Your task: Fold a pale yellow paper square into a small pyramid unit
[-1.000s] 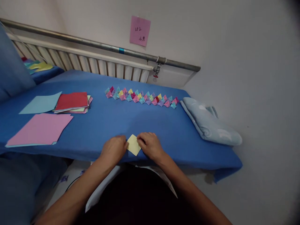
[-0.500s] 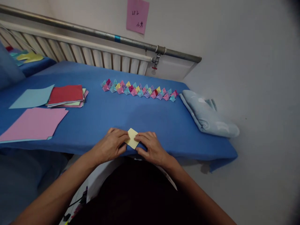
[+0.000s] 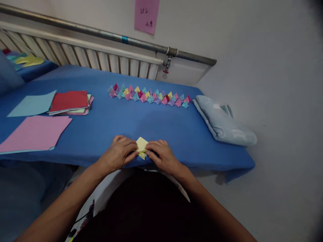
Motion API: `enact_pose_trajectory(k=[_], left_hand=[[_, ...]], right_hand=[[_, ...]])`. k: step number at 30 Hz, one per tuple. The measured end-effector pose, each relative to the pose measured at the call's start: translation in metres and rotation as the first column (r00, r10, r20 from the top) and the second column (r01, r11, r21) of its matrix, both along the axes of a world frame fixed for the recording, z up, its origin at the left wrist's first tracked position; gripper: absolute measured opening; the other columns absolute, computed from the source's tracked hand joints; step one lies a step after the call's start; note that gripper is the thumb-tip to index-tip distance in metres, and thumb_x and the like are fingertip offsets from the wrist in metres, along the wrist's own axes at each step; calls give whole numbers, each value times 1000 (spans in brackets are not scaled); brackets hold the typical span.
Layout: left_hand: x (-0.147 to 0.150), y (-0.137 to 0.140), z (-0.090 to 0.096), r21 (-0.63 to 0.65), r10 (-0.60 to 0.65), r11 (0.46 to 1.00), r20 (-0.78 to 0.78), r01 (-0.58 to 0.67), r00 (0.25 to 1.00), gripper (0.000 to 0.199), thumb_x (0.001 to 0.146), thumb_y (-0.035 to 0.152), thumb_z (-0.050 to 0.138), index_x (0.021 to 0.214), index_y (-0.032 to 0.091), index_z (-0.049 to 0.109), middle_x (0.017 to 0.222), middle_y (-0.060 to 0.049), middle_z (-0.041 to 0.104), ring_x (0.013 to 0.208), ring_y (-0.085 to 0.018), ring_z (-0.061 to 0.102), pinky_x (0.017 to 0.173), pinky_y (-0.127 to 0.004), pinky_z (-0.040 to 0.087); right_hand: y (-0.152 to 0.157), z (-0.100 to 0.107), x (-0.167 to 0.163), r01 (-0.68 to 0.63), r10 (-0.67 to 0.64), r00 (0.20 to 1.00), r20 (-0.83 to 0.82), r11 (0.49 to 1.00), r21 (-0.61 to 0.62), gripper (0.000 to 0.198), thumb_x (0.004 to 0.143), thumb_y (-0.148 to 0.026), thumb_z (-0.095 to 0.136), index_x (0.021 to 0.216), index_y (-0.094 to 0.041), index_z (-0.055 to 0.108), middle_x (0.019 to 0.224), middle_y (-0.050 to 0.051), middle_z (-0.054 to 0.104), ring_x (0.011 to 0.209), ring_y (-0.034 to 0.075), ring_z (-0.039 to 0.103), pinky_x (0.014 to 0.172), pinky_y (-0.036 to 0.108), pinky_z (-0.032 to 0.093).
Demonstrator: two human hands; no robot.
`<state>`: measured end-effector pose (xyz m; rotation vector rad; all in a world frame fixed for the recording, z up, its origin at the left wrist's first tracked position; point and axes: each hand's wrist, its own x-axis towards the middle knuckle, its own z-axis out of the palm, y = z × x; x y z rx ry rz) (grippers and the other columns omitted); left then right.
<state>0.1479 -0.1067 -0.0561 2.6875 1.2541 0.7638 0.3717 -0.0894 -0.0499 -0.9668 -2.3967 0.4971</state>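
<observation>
Radiator, one, pale, ribbed, seen from where I stand. Above it: metal pipe; higher, pink note on plain wall. At its right end: red-handled valve. Before it: blue-draped tabletop. Light subdued.

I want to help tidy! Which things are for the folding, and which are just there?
Probably for folding:
yellow paper in left hand and right hand
pink sheets
blue sheet
paper stack
folded pieces

Just there, seemingly:
folded blanket
wall note

Yellow paper no longer flat, lower part now buckled, layers spread
</observation>
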Motion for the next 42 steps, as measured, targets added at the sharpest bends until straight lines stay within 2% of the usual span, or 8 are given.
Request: enact_pose_trajectory(k=[9,17,22,29,34,37,42], left_hand=[[0,-2,5,-51,-2,999,38,3,999,23,91,37,47,96,22,64,100,-3,70,91,-18,60,86,-37,35],[2,1,1,8,15,1000,12,-15,1000,24,95,31,42,94,21,64,97,-2,71,87,-17,61,84,-36,34],[1,2,-1,-5,24,1000,19,-24,1000,22,95,29,43,94,21,63,95,-2,72,87,-17,61,82,-35,35],[3,0,-4,10,64,998,49,-65,997,22,95,29,43,94,20,63,95,-2,72,87,-18,62,84,-36,37],[4,-3,-6,22,84,996,73,-86,994,19,94,27,44,94,20,62,98,-3,72,87,-17,63,85,-37,38],[4,-6,-7,18,92,995,87,-94,992,17,93,25,46,94,20,62,100,-3,71,88,-17,62,85,-37,38],[4,-10,-10,-7,164,986,114,-164,980,16,92,25,47,92,20,63,99,-5,69,93,-19,60,83,-37,39]], right_hand=[[2,-3,0,23,-23,999,-38,1000,0,12,90,-22,53,94,-22,64,99,1,69,84,16,56,78,32,34],[1,3,2,6,-8,999,-36,999,-45,16,89,-21,49,94,-23,64,99,2,70,86,17,58,81,33,36],[-1,4,0,34,-35,999,-22,998,-48,9,84,-24,60,91,-21,65,97,2,70,86,18,57,80,33,36],[-4,4,-1,48,-49,998,-33,999,-27,24,75,-30,73,96,-20,66,105,5,67,95,20,57,84,35,36],[-2,-1,-5,116,-116,993,3,993,-24,14,80,-21,65,94,-22,66,107,5,67,93,20,58,84,36,38],[0,-4,-7,154,-154,988,3,988,-23,16,81,-13,59,92,-22,67,104,5,67,93,19,58,84,36,39],[3,-8,-6,201,-202,979,-30,979,-40,16,84,-13,54,89,-22,67,101,5,66,95,19,59,86,36,42]])
